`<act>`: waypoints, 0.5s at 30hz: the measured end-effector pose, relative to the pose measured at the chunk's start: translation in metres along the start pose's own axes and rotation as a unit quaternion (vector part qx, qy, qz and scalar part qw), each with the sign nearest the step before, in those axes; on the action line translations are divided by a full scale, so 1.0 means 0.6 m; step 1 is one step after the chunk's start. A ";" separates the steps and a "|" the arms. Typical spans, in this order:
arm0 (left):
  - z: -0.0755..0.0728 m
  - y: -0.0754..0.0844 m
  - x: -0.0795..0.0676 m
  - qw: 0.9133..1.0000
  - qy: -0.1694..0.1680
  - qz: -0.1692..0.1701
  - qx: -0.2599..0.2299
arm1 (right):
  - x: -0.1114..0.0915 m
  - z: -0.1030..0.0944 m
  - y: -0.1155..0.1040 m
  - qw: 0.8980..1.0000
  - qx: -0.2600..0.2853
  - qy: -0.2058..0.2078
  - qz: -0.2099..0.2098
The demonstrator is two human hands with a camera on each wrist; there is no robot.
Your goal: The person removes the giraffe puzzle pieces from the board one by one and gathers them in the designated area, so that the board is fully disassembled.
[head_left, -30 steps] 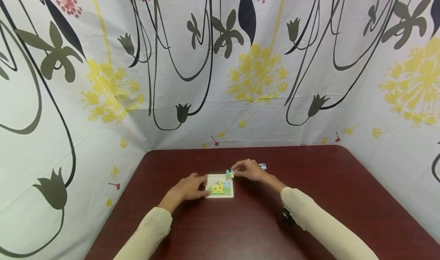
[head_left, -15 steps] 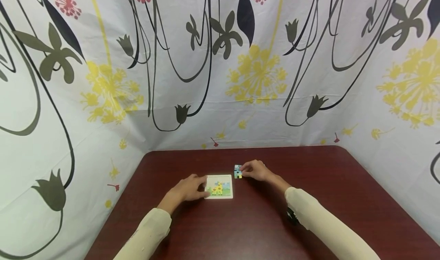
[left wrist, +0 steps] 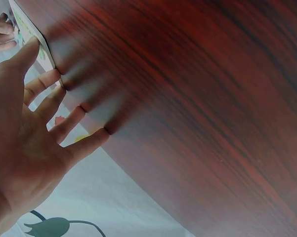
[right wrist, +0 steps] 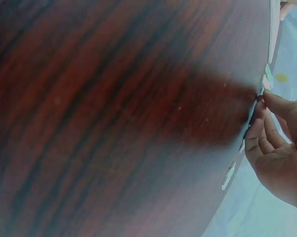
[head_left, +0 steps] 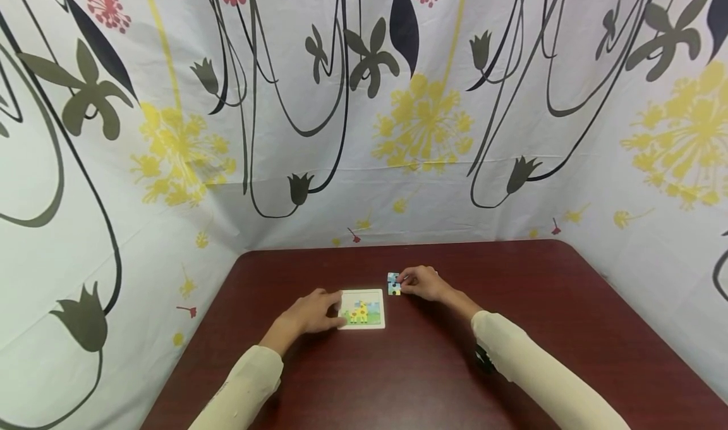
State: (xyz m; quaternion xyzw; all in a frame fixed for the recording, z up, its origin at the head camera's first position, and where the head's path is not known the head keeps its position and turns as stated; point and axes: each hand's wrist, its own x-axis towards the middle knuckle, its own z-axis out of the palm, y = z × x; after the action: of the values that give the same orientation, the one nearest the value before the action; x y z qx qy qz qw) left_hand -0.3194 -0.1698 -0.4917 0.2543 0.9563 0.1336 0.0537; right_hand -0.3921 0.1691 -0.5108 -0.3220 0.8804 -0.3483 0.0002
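Observation:
A white-framed giraffe puzzle board (head_left: 361, 310) lies flat on the dark red table. My left hand (head_left: 314, 311) rests at its left side, the thumb on the frame. In the left wrist view the fingers are straight and spread, with the nearer fingertips at the board's edge. Just beyond the board's upper right corner, my right hand (head_left: 422, 283) pinches a small blue and yellow puzzle piece (head_left: 394, 289) between thumb and fingertips. Another blue piece (head_left: 393, 277) lies directly behind it. Fingers hide part of both pieces.
In the right wrist view, a further loose puzzle piece (right wrist: 229, 176) lies on the table (right wrist: 113, 123) beyond the right hand. Behind the table hangs a white floral cloth (head_left: 330, 227). A dark object (head_left: 483, 357) shows under the right sleeve.
My right hand has moved right with the puzzle piece, from over the board's upper right corner to the table beside it. Another piece now shows behind it. My left hand stays put.

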 end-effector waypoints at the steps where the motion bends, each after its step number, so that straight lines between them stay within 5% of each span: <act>1: 0.000 0.001 0.000 1.000 0.000 0.001 0.000 | 0.000 0.001 0.000 1.000 -0.002 0.001 0.002; 15: -0.002 0.005 0.000 1.000 -0.005 -0.007 0.007 | 0.003 0.009 -0.019 1.000 -0.009 -0.004 -0.007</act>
State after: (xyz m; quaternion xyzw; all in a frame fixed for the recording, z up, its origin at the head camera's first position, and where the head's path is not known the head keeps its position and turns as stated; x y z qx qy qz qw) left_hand -0.3181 -0.1678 -0.4897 0.2489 0.9586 0.1256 0.0575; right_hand -0.3858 0.1582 -0.5074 -0.3294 0.8813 -0.3388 -0.0016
